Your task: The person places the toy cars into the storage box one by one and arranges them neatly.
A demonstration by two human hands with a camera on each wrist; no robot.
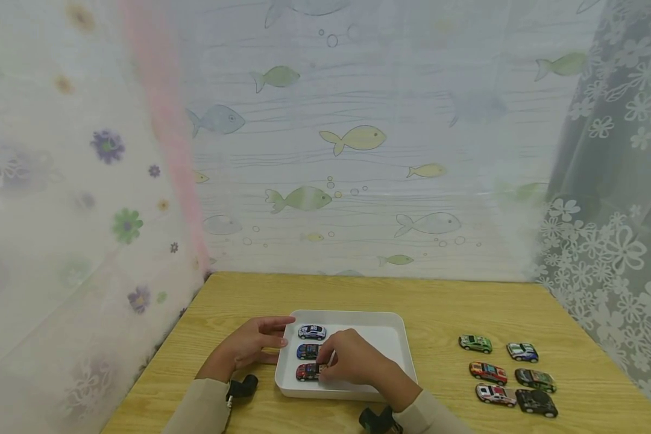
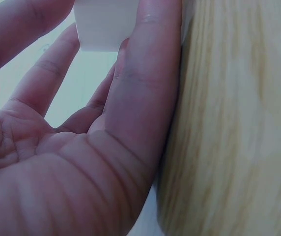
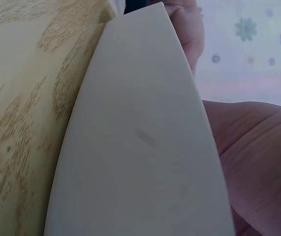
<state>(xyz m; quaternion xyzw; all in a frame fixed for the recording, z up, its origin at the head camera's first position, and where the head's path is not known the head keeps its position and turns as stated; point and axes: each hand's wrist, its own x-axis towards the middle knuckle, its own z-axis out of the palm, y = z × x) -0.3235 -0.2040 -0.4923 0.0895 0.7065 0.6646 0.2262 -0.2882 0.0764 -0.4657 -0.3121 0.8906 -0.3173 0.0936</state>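
Observation:
A white tray (image 1: pixel 371 334) stands on the wooden table, with three toy cars in a column along its left side. At the back is a white and dark-blue toy car (image 1: pixel 311 332), then a blue toy car (image 1: pixel 306 351). Nearest me is a red toy car (image 1: pixel 305 372), its right end pinched between the thumb and fingers of my right hand (image 1: pixel 355 360). My left hand (image 1: pixel 252 345) rests at the tray's left edge, fingers extended, also visible in the left wrist view. The tray's wall hides part of my right hand in the right wrist view.
To the right of the tray, several toy cars lie on the table in two rough columns, among them a green car (image 1: pixel 475 343), an orange-red car (image 1: pixel 488 373) and a black car (image 1: pixel 537 402). Curtains with fish (image 1: pixel 360 138) and flowers surround the table.

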